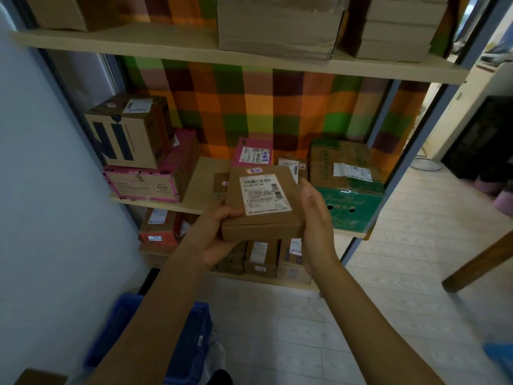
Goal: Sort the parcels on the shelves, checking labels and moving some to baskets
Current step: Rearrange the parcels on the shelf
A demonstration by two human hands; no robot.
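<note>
- Parcel, flat and brown with a white label facing up, is held in the air in front of the middle shelf, touching no board.
- Behind it on that shelf, a pink parcel and a small brown parcel stand at the back, and another flat carton lies partly hidden by the held one.
- To the left, a brown box with large dark letters sits on a pink box; to the right stands a green and brown carton.
- A checked cloth hangs behind the shelves, and more boxes fill the lower shelf beneath the hands.
- A blue basket stands on the floor under the left forearm.
- Left hand grips the near left corner, thumb on top and fingers curled underneath.
- Right hand lies against the parcel's right side, its visible fingers straight and together along the edge.
</note>
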